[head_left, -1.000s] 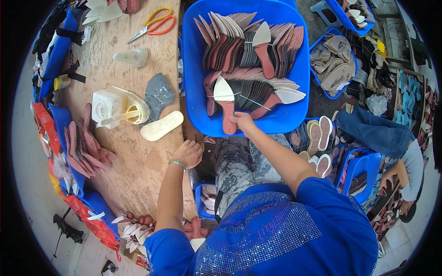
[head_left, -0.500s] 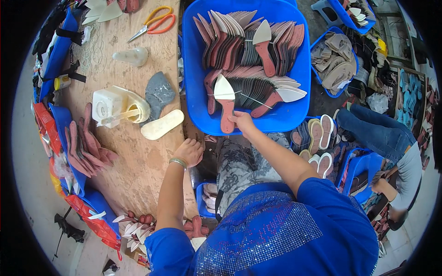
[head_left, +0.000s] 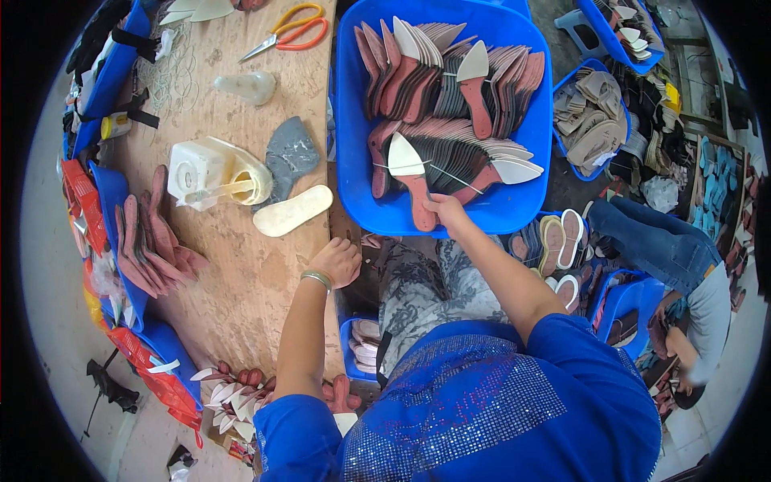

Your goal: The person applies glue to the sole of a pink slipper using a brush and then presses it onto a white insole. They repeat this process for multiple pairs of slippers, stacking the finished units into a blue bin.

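Blue tub (head_left: 514, 210) of stacked insoles before you; your right hand (head_left: 444, 210) pinches a brown insole (head_left: 411, 178), left hand (head_left: 337, 261) curled loosely on the wooden table (head_left: 241, 281) edge

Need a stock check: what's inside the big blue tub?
The blue tub holds overlapping rows of reddish-brown shoe insoles, some pale-tipped. The right hand grips one. The tub's floor is covered.

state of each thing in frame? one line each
Right hand: grip on the heel end of a red insole in the blue tub.
Left hand: resting on the table edge, holding nothing.
Blue tub: full of stacked insoles.
Scissors: lying on the table, blades shut.
Glue pot: open, brush across it.
Pale sole: flat on the table.
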Demonstrator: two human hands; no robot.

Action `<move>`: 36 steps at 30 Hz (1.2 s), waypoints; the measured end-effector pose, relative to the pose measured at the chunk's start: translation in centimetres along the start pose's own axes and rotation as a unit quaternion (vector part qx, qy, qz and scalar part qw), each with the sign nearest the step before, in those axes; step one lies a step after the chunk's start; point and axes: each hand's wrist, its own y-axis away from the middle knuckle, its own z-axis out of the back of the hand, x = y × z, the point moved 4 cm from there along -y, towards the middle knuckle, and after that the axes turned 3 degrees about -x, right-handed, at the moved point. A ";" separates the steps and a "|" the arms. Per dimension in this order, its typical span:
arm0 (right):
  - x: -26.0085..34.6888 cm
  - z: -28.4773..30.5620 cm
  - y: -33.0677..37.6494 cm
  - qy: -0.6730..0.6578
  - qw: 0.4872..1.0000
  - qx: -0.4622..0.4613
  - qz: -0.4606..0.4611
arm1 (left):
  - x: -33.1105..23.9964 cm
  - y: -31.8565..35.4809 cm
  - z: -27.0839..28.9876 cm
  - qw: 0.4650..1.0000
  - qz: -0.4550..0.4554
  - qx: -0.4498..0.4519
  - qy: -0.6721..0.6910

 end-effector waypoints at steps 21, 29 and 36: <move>-1.3 0.2 1.9 0.035 0.999 0.005 -0.029 | 0.1 0.1 0.2 1.000 -0.006 0.015 -0.012; -2.5 -1.3 1.2 -0.139 0.985 -0.044 -0.087 | 0.1 0.1 0.1 1.000 -0.011 -0.013 -0.009; -3.6 -2.8 -2.3 -0.208 0.976 -0.018 -0.068 | -0.1 0.0 0.6 1.000 -0.012 -0.027 -0.004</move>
